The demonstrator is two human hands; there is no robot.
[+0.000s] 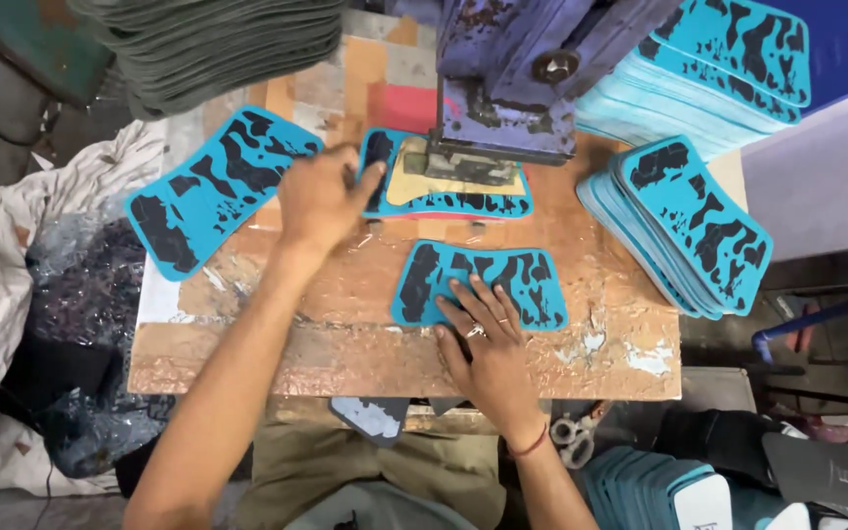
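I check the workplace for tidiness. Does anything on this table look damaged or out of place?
Yes. The table surface is worn and peeling, with white patches near its front right edge. One blue patterned sheet overhangs the left edge.

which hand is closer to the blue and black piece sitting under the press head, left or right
Left. The left hand has its fingers touching the left end of the piece under the press. The right hand lies nearer the person, flat on a separate blue piece.
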